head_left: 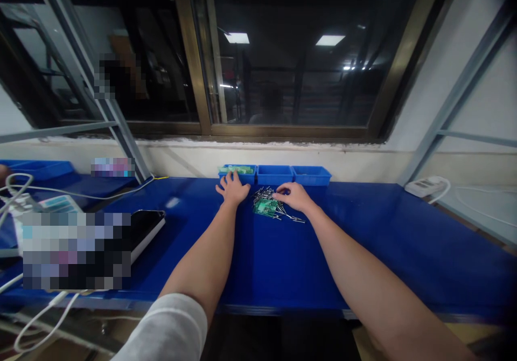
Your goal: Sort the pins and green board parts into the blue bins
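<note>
My left hand (233, 189) is open, its fingers spread at the front of the left blue bin (249, 178), which holds light green pieces (238, 169). Just right of it, a loose pile of thin, silvery metal rods (264, 193) lies on the blue table (278, 264). Green flat pieces (266, 206) sit among the rods at the pile's front. My right hand (294, 195) is at the pile's right side, thumb and fingers curled together at the rods. Whatever is between those fingertips is too small to make out.
A middle blue bin (275, 175) and a right blue bin (311, 176) stand along the wall. On the left are a dark-topped device (147, 223) and white cables (44, 296). A white power strip (426, 185) lies at right, near a grey metal post (428, 129).
</note>
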Demonstrator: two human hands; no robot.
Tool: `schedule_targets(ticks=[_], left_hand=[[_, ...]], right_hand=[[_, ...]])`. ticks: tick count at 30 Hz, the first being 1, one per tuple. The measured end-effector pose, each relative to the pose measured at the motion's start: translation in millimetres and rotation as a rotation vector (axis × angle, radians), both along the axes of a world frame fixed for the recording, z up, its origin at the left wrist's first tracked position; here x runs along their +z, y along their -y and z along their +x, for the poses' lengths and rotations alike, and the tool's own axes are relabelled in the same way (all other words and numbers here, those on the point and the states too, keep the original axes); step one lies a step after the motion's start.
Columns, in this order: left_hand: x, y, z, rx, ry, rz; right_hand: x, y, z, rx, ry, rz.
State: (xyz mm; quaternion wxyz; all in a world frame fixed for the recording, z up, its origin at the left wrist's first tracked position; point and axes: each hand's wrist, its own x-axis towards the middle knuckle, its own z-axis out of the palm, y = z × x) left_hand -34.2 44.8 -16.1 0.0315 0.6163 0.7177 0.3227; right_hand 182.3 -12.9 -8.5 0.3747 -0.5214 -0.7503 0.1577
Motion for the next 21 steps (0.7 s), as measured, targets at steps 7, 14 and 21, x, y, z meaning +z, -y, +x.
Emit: schedule_targets(ticks=[7, 14, 21], left_hand=[[6.3, 11, 4, -0.011, -0.006, 0.031], [17.3, 33, 26, -0.072, 0.14, 0.15], [24.3, 45, 49, -0.445, 0.307, 0.166]], right_hand=[[5.4, 12, -15, 0.07, 0.287, -0.036], [0.0, 2, -13, 0.057, 0.109, -0.011], [0.1, -9, -12, 0.082, -0.496, -0.183]])
